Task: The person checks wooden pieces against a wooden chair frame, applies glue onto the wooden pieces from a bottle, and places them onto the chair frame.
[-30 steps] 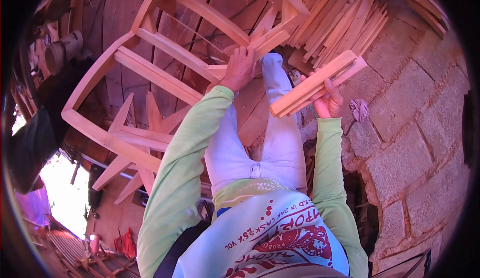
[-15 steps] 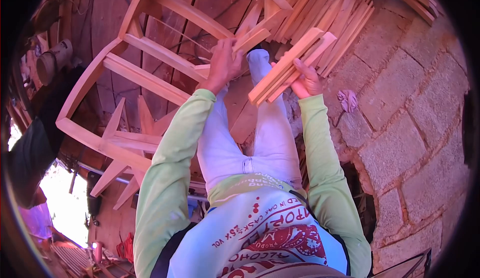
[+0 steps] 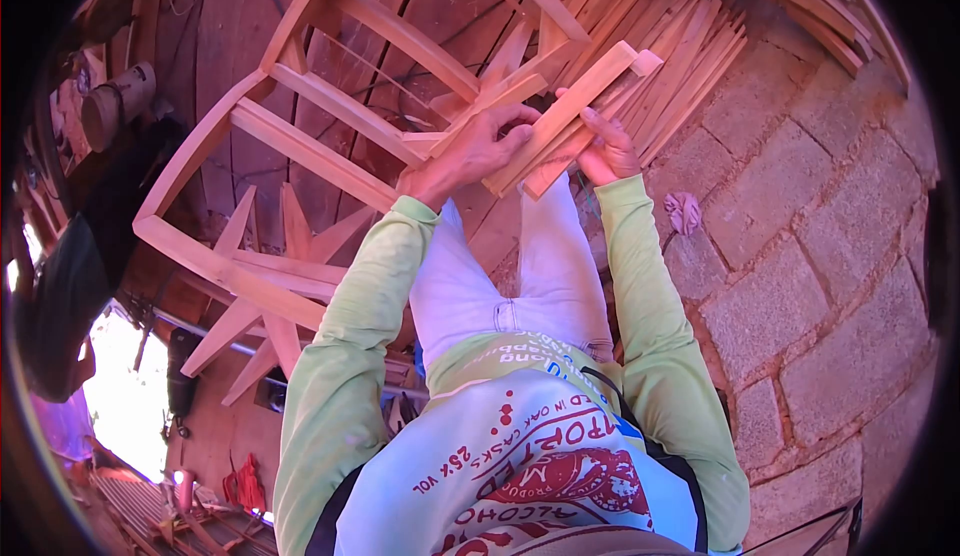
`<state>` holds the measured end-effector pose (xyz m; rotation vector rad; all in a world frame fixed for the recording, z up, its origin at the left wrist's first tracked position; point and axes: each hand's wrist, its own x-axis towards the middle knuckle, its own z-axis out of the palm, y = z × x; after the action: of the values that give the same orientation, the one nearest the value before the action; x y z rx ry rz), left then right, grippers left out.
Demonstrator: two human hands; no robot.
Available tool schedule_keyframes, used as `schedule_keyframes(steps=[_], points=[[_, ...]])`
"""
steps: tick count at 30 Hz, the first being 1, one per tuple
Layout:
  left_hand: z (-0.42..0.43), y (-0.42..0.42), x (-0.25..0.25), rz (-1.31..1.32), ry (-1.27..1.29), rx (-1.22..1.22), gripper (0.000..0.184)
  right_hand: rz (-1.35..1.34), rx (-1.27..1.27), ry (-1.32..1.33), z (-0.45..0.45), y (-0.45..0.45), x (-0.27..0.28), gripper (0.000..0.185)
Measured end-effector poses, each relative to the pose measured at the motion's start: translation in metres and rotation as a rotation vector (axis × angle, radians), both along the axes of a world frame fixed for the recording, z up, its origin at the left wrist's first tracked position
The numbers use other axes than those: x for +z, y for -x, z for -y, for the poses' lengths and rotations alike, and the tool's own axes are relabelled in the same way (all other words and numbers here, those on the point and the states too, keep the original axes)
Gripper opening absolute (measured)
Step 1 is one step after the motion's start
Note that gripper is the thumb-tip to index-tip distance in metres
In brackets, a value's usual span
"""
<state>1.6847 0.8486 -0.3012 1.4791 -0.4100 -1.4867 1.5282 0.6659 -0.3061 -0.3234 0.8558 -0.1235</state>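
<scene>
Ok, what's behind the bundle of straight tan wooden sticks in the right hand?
Past the bundle: thin wooden slats at its upper end, pale trousers at its lower. It covers part of the right hand; anything else behind can't be seen.

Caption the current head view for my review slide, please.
Right hand holding wooden strips, left hand close beside them, with a curved wooden frame and a strip pile beyond.

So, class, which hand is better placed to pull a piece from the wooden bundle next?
Probably the left hand: apparently free, its fingers reach beside the wooden bundle, while the right hand is occupied holding it.
</scene>
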Motion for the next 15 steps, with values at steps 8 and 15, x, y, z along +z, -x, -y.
schedule_keyframes(steps=[8, 15], points=[[-0.006, -0.021, 0.004, -0.099, 0.019, 0.169, 0.03, 0.019, 0.089, -0.027, 0.012, -0.045, 0.01, 0.053], [-0.011, -0.034, 0.001, -0.091, 0.017, 0.286, 0.028, 0.022, 0.177, 0.08, 0.008, -0.073, 0.014, 0.048]])
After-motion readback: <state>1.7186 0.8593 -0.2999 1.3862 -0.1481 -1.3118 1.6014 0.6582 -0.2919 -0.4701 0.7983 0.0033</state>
